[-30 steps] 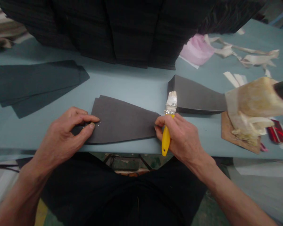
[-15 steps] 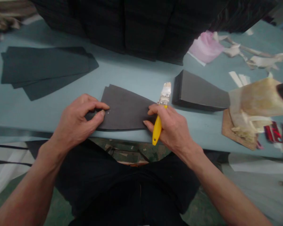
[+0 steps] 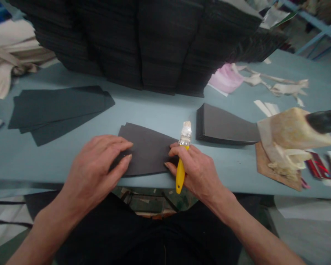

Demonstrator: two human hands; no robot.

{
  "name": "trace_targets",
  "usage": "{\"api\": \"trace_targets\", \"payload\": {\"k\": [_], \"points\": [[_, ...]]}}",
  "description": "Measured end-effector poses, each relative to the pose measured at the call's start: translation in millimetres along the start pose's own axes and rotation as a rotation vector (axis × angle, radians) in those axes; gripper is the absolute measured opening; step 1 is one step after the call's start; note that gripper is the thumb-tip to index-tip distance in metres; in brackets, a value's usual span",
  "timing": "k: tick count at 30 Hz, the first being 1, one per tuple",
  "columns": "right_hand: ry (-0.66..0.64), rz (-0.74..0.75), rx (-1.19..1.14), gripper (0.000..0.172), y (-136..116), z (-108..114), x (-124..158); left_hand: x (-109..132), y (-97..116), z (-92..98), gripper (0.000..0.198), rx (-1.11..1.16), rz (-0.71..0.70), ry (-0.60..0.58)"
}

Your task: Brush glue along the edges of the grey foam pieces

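Observation:
A dark grey tapered panel (image 3: 149, 151), with the edge of another showing beneath it, lies near the table's front edge between my hands. My left hand (image 3: 99, 162) rests at its left end, thumb and fingers apart, fingertips over the panel's edge. At the right end, my right hand (image 3: 197, 165) holds a paintbrush (image 3: 180, 173) with a yellow handle and white-caked bristles pointing away from me. Its fingertips also reach the panel's narrow end. A thick stack of similar panels (image 3: 226, 123) sits just right of the brush.
Tall dark stacks (image 3: 143, 48) stand along the back. Several loose dark panels (image 3: 60, 106) overlap at left, below beige cloth (image 3: 8, 55). To the right are a stained yellowish container (image 3: 295, 127) with a black handle, a brown board (image 3: 264, 165), a pink cloth (image 3: 226, 78) and pale scraps (image 3: 289, 88).
The camera has tilted up, so everything sits lower in view. The thumb and fingers of my left hand have opened slightly. My right hand still grips the brush beside the panel.

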State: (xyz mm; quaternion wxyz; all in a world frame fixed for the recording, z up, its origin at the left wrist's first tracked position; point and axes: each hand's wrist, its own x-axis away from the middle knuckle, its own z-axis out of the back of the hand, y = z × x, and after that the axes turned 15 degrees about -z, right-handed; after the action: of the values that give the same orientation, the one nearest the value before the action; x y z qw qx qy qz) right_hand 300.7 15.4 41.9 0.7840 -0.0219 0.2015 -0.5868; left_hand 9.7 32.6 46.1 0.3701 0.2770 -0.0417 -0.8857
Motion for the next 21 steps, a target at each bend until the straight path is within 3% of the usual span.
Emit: {"api": "trace_targets", "payload": {"k": [3,7,12,15,17,21], "points": [[-0.008,-0.008,0.001,0.015,-1.1,1.4,-0.5,-9.8,4.0,-14.6,0.036,0.023,-0.076,-0.082],[-0.013,-0.022,-0.004,0.014,-0.4,1.3,0.1,-12.8,0.1,-27.9,0.040,0.009,-0.050,-0.101],[0.008,-0.025,-0.017,0.017,3.2,-0.6,0.3,-18.1,0.3,-15.9,0.042,0.107,0.046,-0.149],[0.031,-0.014,-0.029,0.018,5.0,-2.1,0.5,-19.7,-3.6,-1.3,0.046,0.315,0.217,-0.162],[0.046,-0.003,-0.040,0.018,5.9,-3.3,1.5,-17.9,-10.3,6.5,0.052,0.469,0.363,-0.068],[0.072,0.011,-0.045,0.016,7.5,-5.7,3.9,-15.8,-21.2,12.4,0.056,0.616,0.502,0.381]]}}
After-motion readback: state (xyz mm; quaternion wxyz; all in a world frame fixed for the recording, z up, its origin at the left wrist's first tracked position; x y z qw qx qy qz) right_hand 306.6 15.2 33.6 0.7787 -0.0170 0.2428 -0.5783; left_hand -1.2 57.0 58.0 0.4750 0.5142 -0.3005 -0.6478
